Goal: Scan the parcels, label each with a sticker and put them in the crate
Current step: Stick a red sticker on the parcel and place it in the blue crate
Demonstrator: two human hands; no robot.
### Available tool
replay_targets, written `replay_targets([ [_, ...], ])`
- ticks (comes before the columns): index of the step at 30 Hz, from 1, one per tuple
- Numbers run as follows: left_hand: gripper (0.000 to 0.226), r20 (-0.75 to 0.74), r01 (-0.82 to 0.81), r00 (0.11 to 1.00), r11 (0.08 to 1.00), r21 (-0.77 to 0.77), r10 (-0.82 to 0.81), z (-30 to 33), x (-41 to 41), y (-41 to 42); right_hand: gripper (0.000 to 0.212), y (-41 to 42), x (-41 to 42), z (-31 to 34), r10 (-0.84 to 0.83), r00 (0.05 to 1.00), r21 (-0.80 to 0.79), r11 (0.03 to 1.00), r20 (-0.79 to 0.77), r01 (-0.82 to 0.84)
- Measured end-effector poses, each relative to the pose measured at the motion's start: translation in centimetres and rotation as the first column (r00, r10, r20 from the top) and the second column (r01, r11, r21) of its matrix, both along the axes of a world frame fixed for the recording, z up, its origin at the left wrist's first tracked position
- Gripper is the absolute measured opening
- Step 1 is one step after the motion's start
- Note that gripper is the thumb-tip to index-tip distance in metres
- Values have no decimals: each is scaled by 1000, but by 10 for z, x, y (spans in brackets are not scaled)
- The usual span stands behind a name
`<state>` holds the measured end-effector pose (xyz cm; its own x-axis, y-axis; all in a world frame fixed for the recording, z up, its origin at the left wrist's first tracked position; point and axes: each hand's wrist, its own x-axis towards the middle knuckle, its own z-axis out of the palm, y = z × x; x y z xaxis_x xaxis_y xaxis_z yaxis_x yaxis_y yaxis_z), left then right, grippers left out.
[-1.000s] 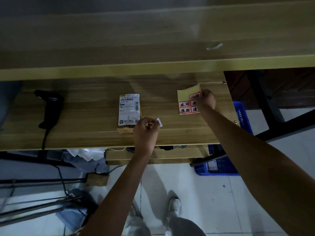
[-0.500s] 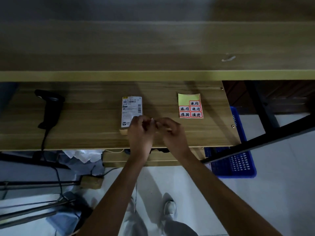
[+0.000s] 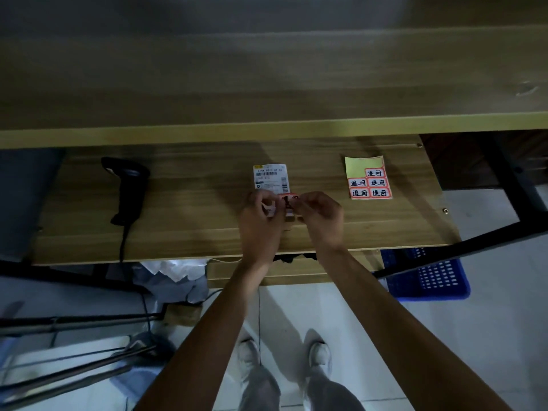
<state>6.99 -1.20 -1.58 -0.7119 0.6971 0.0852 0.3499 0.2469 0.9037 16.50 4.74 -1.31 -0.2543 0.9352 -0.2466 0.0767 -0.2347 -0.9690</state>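
Parcel, a small brown cardboard box with a white shipping label [image 3: 270, 177], lay at the middle of the wooden tabletop [image 3: 192, 209]. Both forearms reached forward side by side, wrists bent down over the box's near end. Left hand [image 3: 261, 221] and right hand [image 3: 321, 216] had fingers curled, pinching between them a red-bordered sticker with black characters [image 3: 287, 200] just above that end. Right of them lay a yellow backing sheet with five more red stickers [image 3: 369, 178]; a black corded barcode scanner [image 3: 129, 188] rested far left. A blue plastic crate [image 3: 430, 277] stood on the floor, right.
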Motion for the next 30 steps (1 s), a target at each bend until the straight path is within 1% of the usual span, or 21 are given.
replay_targets([
  [2,12,63,-38,997,999,8,37,-5,-11,4,24,0,-7,1,6,1000,-22,1000,-15,-6],
  [5,15,226,-39,973,999,-15,41,-1,-21,8,21,3,-15,3,-17,999,-75,997,-44,14],
  [8,11,291,-12,956,999,-53,27,-2,-35,16,14,12,-24,4,-23,999,-122,992,-40,18],
  [11,12,365,-4,931,999,-43,20,-1,-47,28,14,24,-34,2,-30,999,-105,994,-19,28],
  [14,10,328,-3,944,997,-77,28,5,-55,43,14,38,-43,0,-33,999,-75,997,5,33],
  [16,28,336,-32,940,996,-86,59,9,-58,52,17,44,-48,-5,-31,999,-37,999,39,32],
  [17,32,331,-39,941,995,-88,66,10,-59,56,18,47,-50,-7,-35,998,-13,999,59,36],
  [21,17,254,-22,966,996,-88,44,7,-59,63,19,53,-55,-12,-29,994,36,999,109,26],
  [25,2,237,11,971,992,-125,19,-6,-66,74,16,61,-54,-18,-35,987,29,999,157,31],
  [27,12,192,38,981,989,-143,-10,-10,-67,82,17,66,-57,-20,-57,978,33,998,202,51],
  [29,16,103,51,994,983,-179,-33,-14,-69,90,16,72,-62,-23,-95,966,46,995,240,87],
  [30,17,52,56,998,979,-194,-47,-16,-69,94,12,75,-65,-24,-112,960,50,993,255,103],
])
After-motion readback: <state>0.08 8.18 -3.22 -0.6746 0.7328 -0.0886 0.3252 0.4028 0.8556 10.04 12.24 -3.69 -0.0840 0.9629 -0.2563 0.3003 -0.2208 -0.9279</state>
